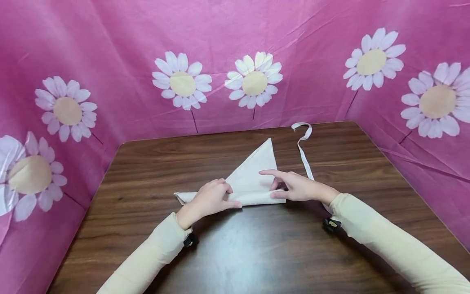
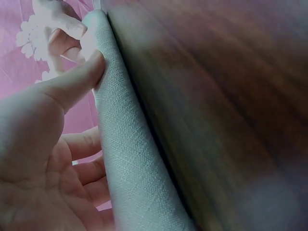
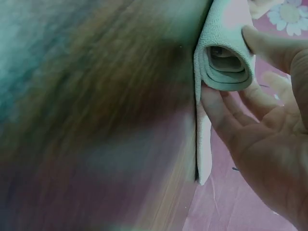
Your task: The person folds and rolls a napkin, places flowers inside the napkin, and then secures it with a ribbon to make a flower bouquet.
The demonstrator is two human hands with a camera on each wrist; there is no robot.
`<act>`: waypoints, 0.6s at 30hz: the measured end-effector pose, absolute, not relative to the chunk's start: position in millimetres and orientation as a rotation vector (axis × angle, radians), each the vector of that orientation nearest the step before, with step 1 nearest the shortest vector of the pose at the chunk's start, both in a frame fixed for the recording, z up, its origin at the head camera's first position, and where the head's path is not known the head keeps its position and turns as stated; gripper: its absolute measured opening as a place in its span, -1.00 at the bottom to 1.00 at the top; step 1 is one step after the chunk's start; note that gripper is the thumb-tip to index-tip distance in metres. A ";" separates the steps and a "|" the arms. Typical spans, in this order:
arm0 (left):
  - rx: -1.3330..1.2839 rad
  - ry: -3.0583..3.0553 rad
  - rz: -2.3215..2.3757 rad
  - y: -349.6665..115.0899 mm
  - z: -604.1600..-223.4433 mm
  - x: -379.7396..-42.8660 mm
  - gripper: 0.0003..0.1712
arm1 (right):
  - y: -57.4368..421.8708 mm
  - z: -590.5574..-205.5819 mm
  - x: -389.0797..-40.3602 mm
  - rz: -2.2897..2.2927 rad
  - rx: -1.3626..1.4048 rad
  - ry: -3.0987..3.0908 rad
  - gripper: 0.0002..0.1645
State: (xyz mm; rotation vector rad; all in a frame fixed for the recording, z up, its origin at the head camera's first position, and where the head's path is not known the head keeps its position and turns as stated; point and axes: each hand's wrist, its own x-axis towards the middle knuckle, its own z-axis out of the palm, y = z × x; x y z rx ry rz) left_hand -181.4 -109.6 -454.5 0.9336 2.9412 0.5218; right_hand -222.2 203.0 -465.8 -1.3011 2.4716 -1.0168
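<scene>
An off-white woven cloth (image 1: 253,171) lies on the table, its near edge rolled and its far part tapering to a point. My left hand (image 1: 211,199) rests over the left half of the roll (image 2: 127,144), thumb on one side and fingers curled against the other. At the right end, my right hand (image 1: 295,185) holds the roll between thumb and fingers, its index finger stretched out. The spiralled open end of the roll (image 3: 226,84) shows in the right wrist view. A narrow white strap (image 1: 304,153) curves away beyond my right hand and passes behind the wrist.
The brown wood-grain table (image 1: 235,249) has its far edge against a pink curtain (image 1: 220,24) printed with white daisies, which also hangs along both sides. Dark wrist devices (image 1: 331,224) sit under both sleeves.
</scene>
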 end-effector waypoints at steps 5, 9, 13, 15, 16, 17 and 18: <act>0.946 2.910 0.465 -111.3 -450.1 -180.4 -0.51 | 198.8 -466.8 -222.2 -1.059 -1.225 2.436 -0.21; 0.979 2.868 0.442 -111.9 -447.3 -179.9 -0.54 | 195.9 -467.7 -223.3 -1.095 -1.146 2.426 -0.17; 0.986 2.875 0.444 -112.9 -447.0 -180.2 -0.60 | 194.3 -466.8 -225.6 -1.083 -1.120 2.444 -0.16; 0.998 2.878 0.458 -112.8 -447.7 -181.0 -0.63 | 195.0 -465.0 -226.2 -1.069 -1.134 2.455 -0.17; 1.006 2.878 0.466 -112.5 -448.0 -181.5 -0.64 | 195.5 -463.9 -226.4 -1.057 -1.156 2.463 -0.19; 1.012 2.876 0.472 -112.3 -448.3 -182.0 -0.65 | 196.3 -463.0 -226.4 -1.049 -1.185 2.468 -0.22; 1.018 2.873 0.480 -112.0 -448.4 -182.4 -0.65 | 197.0 -462.2 -226.3 -1.034 -1.220 2.476 -0.25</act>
